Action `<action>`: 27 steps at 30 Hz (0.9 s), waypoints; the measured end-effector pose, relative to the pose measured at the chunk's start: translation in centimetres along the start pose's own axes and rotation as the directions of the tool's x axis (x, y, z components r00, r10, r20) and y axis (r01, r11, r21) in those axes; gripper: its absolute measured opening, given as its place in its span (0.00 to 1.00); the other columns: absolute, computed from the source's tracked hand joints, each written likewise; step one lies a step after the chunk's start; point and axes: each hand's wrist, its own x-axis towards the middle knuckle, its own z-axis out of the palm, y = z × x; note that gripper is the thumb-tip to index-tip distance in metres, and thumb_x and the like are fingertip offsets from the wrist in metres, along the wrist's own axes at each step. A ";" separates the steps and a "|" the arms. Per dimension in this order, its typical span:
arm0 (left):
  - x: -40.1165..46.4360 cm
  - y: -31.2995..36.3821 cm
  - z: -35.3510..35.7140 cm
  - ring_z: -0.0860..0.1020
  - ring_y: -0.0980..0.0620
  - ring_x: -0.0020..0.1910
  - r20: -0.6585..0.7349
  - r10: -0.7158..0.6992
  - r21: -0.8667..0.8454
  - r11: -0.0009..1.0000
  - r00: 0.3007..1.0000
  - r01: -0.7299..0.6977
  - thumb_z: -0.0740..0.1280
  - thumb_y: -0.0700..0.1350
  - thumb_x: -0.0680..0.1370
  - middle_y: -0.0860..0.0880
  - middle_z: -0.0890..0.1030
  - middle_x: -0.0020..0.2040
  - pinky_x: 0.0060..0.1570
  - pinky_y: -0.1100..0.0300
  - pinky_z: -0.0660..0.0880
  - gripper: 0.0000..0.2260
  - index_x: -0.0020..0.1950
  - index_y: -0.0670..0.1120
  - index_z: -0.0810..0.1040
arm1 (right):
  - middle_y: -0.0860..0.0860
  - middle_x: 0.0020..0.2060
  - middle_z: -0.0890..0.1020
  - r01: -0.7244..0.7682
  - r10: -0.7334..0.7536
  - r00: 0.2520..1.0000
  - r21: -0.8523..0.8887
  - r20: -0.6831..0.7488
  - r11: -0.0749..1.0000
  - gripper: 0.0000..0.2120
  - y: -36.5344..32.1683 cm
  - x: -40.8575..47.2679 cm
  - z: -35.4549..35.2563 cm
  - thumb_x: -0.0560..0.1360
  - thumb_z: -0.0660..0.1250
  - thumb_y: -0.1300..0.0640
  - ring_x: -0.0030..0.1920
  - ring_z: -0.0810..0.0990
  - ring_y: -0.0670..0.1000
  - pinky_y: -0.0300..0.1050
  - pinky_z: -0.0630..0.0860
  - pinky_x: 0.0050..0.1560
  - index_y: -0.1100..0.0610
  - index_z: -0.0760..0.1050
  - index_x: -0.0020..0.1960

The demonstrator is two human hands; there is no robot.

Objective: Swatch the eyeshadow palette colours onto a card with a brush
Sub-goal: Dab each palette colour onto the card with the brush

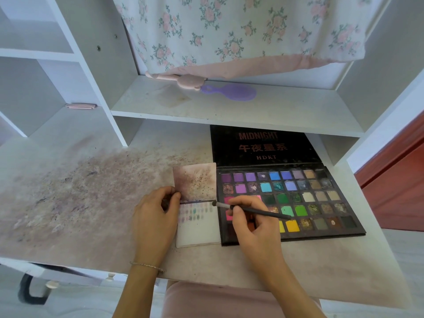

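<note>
Your left hand (154, 216) is resting on the surface (75, 203), its fingers (171, 198) curling against the left edge of the card (198, 232) and pinning it in place near the fold. The card is lying flat just beside the palette (321, 203), touching its left edge, with rows of small colour dabs running across its upper part and the lower part blank. Above the fold, at twelve o'clock from the dabs, a second panel of the card is showing heavy purplish-brown smudging. Your right hand (254, 226) is gripping the brush (252, 210) pen-style, fingers closed narrow around the dark handle, and the tip is pointing toward nine o'clock, sitting at the card's right edge level with the top row of dabs; whether the bristles are touching the card is too fine to tell. The hand is hovering over the palette's left columns, covering some of the pink and red pans. The palette is lying open at three o'clock from the card, its black lid (263, 145) propped back under the shelf (229, 106). The surface at nine o'clock is wearing a wide smear of purplish powder. On the shelf at twelve o'clock, a purple hairbrush (231, 91) is lying beside a pink item (179, 80), below a floral cloth (241, 31).
</note>
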 end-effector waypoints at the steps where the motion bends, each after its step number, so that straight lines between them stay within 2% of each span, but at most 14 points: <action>1: 0.0 0.0 0.0 0.75 0.51 0.37 0.001 -0.001 0.000 1.000 1.000 0.001 0.66 0.43 0.75 0.51 0.79 0.37 0.37 0.58 0.70 0.04 0.45 0.47 0.80 | 0.41 0.41 0.79 0.006 -0.006 1.000 0.003 -0.005 1.000 0.10 0.1 0.0 -0.1 0.71 0.61 0.59 0.41 0.78 0.43 0.30 0.73 0.38 0.43 0.74 0.42; 5: 0.0 0.0 -0.1 0.75 0.51 0.37 0.004 0.004 -0.007 1.000 1.000 -0.004 0.66 0.43 0.75 0.51 0.79 0.37 0.37 0.57 0.71 0.03 0.44 0.48 0.80 | 0.44 0.39 0.80 0.046 -0.046 0.999 -0.022 -0.027 0.999 0.11 0.2 0.0 -0.9 0.72 0.60 0.59 0.37 0.77 0.45 0.33 0.73 0.35 0.43 0.75 0.44; 9: 0.0 0.0 -0.1 0.75 0.52 0.36 0.002 0.012 -0.013 1.000 1.000 -0.012 0.66 0.43 0.74 0.52 0.78 0.36 0.35 0.60 0.68 0.03 0.44 0.48 0.80 | 0.46 0.38 0.80 0.081 -0.087 0.991 -0.063 -0.103 0.995 0.11 0.1 0.4 -2.9 0.72 0.59 0.60 0.37 0.77 0.46 0.36 0.75 0.34 0.44 0.74 0.44; 12: 0.0 -0.1 0.0 0.75 0.51 0.37 0.002 0.012 -0.005 1.000 1.000 -0.012 0.66 0.43 0.74 0.51 0.79 0.37 0.36 0.59 0.68 0.03 0.45 0.47 0.80 | 0.43 0.40 0.79 0.066 -0.084 0.984 -0.115 -0.159 0.991 0.16 0.4 0.7 -5.0 0.75 0.61 0.66 0.40 0.79 0.46 0.41 0.78 0.35 0.43 0.72 0.44; 15: 0.0 -0.2 0.0 0.75 0.50 0.38 0.008 0.009 -0.005 1.000 1.000 -0.009 0.66 0.43 0.75 0.51 0.78 0.37 0.37 0.58 0.68 0.03 0.45 0.47 0.80 | 0.40 0.38 0.79 0.008 -0.041 0.968 -0.133 -0.247 0.991 0.19 0.9 0.8 -7.3 0.75 0.60 0.68 0.37 0.79 0.42 0.42 0.77 0.32 0.42 0.72 0.43; 16: 0.0 -0.2 0.0 0.75 0.50 0.38 0.010 0.010 -0.005 1.000 1.000 -0.010 0.66 0.43 0.75 0.51 0.78 0.38 0.37 0.58 0.69 0.03 0.45 0.47 0.80 | 0.42 0.35 0.79 -0.007 -0.035 0.957 -0.144 -0.289 0.990 0.19 1.1 0.9 -8.1 0.75 0.60 0.68 0.35 0.78 0.41 0.41 0.77 0.31 0.42 0.71 0.42; 18: 0.0 -0.2 0.0 0.75 0.49 0.38 0.013 0.012 -0.002 1.000 1.000 -0.012 0.66 0.43 0.75 0.51 0.78 0.38 0.38 0.57 0.69 0.03 0.45 0.47 0.80 | 0.46 0.30 0.77 -0.023 -0.048 0.922 -0.180 -0.383 0.983 0.17 1.5 1.0 -9.5 0.75 0.59 0.68 0.31 0.76 0.39 0.33 0.74 0.27 0.45 0.71 0.42; 20: 0.0 -0.1 0.0 0.74 0.50 0.37 0.006 0.016 0.013 1.000 1.000 -0.016 0.66 0.42 0.74 0.51 0.77 0.37 0.35 0.59 0.67 0.03 0.46 0.46 0.80 | 0.48 0.30 0.76 -0.052 -0.050 0.891 -0.211 -0.452 0.976 0.15 1.9 1.1 -10.6 0.76 0.59 0.67 0.28 0.74 0.38 0.27 0.69 0.25 0.47 0.70 0.42; 24: 0.0 0.1 -0.1 0.72 0.53 0.36 0.002 0.011 0.032 0.999 1.000 -0.011 0.66 0.42 0.74 0.53 0.76 0.36 0.33 0.65 0.65 0.04 0.46 0.46 0.80 | 0.49 0.29 0.75 -0.112 -0.044 0.854 -0.265 -0.519 0.958 0.09 2.6 1.3 -11.8 0.76 0.58 0.67 0.27 0.74 0.37 0.24 0.67 0.27 0.53 0.70 0.44; 27: -0.1 0.2 -0.1 0.72 0.52 0.36 0.002 0.006 0.029 1.000 1.000 -0.006 0.66 0.42 0.74 0.52 0.76 0.36 0.33 0.61 0.64 0.04 0.46 0.46 0.80 | 0.48 0.28 0.74 -0.148 -0.042 0.851 -0.316 -0.523 0.937 0.08 2.9 1.4 -11.9 0.76 0.58 0.66 0.29 0.74 0.35 0.24 0.68 0.28 0.54 0.70 0.44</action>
